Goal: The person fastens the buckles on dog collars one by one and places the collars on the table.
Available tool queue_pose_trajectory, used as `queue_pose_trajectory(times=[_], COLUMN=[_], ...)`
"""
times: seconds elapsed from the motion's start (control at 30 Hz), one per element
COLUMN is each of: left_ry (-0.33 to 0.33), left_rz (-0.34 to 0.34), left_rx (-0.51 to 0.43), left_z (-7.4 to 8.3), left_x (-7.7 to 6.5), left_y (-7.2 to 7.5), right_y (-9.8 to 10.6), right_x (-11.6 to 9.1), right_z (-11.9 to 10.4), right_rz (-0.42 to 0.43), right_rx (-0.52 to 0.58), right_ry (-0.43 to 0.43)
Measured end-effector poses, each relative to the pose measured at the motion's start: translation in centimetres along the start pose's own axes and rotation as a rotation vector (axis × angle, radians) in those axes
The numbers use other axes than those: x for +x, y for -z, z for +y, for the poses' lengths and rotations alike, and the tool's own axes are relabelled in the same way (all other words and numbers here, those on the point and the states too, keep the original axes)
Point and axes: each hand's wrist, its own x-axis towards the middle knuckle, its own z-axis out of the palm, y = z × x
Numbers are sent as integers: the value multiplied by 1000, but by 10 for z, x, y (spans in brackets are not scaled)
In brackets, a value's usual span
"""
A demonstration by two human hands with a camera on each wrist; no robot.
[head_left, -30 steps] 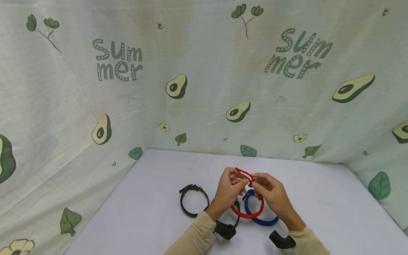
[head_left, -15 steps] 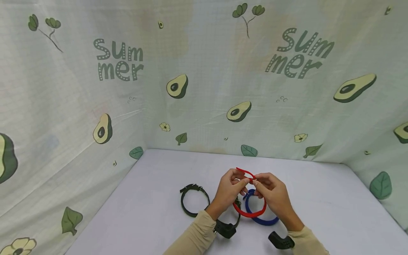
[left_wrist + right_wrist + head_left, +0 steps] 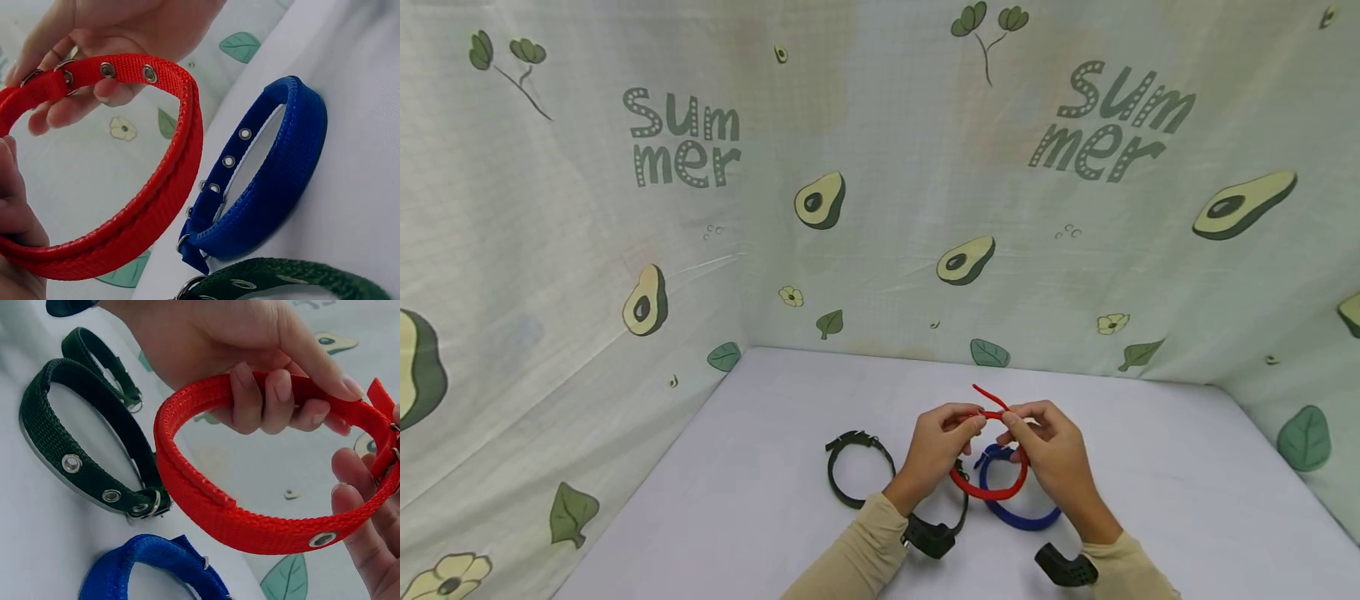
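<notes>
Above the table my two hands hold a red buckled collar [image 3: 988, 493] as a closed loop. My left hand [image 3: 936, 446] pinches the strap on its left side between thumb and fingers. Opposite it, my right hand [image 3: 1048, 450] grips the collar near the metal buckle [image 3: 65, 78], and the loose strap end [image 3: 987, 395] sticks up past the fingers. Metal eyelets [image 3: 107, 70] show along the strap in the left wrist view. A blue collar [image 3: 1022, 522] lies on the table behind and below the red one.
Left of the hands lies a dark green collar [image 3: 838, 492]; another dark green collar [image 3: 962, 508] is partly hidden by the left arm. Black devices [image 3: 930, 537] sit at both wrists. A printed cloth [image 3: 865, 125] walls the white table [image 3: 760, 467] at back and sides.
The hands have drawn slightly apart, baring a stretch of red strap between them. The loose end has shifted right and now slants up toward the right hand.
</notes>
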Motion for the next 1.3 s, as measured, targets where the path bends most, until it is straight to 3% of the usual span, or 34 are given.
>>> queue_pose_trajectory(times=[0.27,0.43,0.6,1.0,1.3], left_ry=[-30,-35,-64,-164,-129], left_rz=[-48,-46,-33,-7,2], left_rx=[24,43,40,108,95], left_z=[3,5,8,9,10], left_x=[-2,-4,-5,-7,-7], left_y=[0,-2,-4,-7,-10], right_y=[7,9,6,7,6], right_x=[0,0,-2,2,4], right_z=[-4,-12,-25,3,7], right_rz=[20,-17,-15,63,98], right_rx=[-73,-191,-210,-277,-313], right_ry=[105,285,446,490,546])
